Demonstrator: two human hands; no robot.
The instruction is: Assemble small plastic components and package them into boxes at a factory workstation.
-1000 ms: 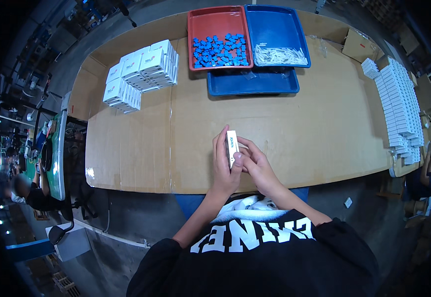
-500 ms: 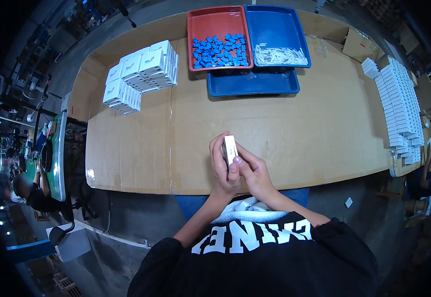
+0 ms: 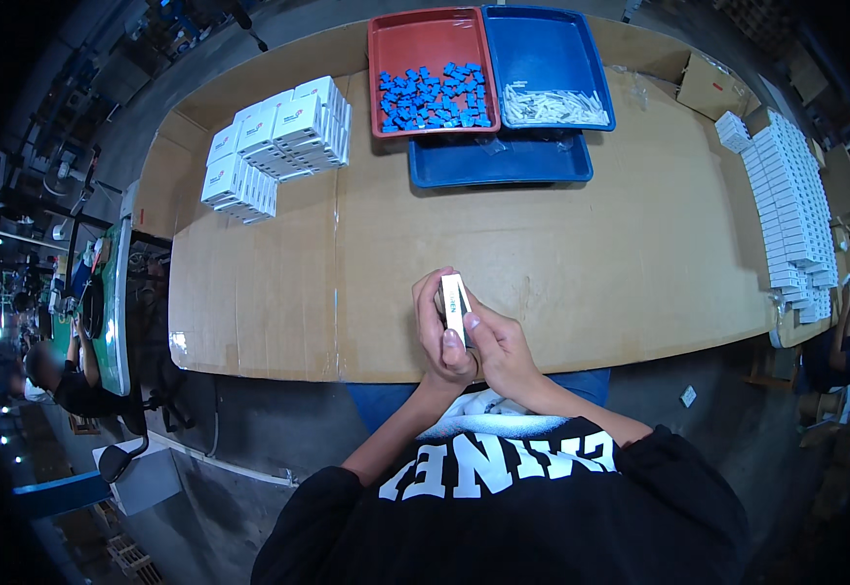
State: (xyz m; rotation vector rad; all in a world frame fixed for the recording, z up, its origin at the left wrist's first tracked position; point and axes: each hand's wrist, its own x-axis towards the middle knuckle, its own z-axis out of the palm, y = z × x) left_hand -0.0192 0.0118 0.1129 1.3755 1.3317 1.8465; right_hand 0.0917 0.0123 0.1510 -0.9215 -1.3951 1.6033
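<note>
A small white box [image 3: 454, 304] is held upright between my two hands, above the near part of the cardboard-covered table [image 3: 561, 258]. My left hand [image 3: 434, 327] wraps round its left side, with the thumb against the near end. On the right side, my right hand [image 3: 500, 343] grips it with the thumb pressed on the edge. A narrow printed side faces up, and a dark gap shows along its right edge. The box's lower part is hidden by my fingers and palms.
At the back, a red tray [image 3: 425, 44] holds blue plastic pieces, and a blue tray [image 3: 542, 49] holds thin white pieces. Another blue tray [image 3: 498, 171] sits in front. White boxes are stacked at left [image 3: 274, 132] and far right [image 3: 790, 210]. Other people work at both sides.
The white box has turned slightly, and a dark gap now shows along its right edge. My thumbs have shifted a little nearer to me. The trays and stacks are as before.
</note>
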